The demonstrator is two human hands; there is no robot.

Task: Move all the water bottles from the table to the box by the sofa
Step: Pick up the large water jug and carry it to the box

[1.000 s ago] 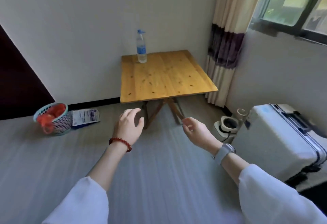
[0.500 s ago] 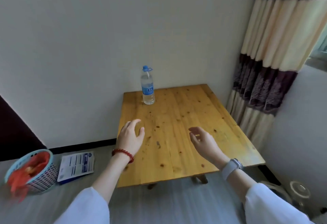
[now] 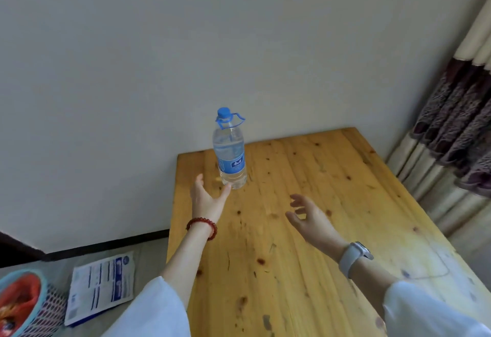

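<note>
Clear water bottle (image 3: pixel 230 156) (blue cap, blue label) upright near far left corner of wooden table (image 3: pixel 305 230).

soft, even daylight from the right; glare on the table (image 3: pixel 438 265) near edge, faint shadows, slight motion blur, wide-angle bending at edges.

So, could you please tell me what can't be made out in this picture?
- Box and sofa: outside the head view entirely.
- Basket: cut off by the left and bottom edges; contents blurred.
- Bottle label text: too small to read.
- Leaflet print: too small.
- Left hand: whether its thumb touches the bottle can't be told.
- Table legs: hidden under its top.
</note>
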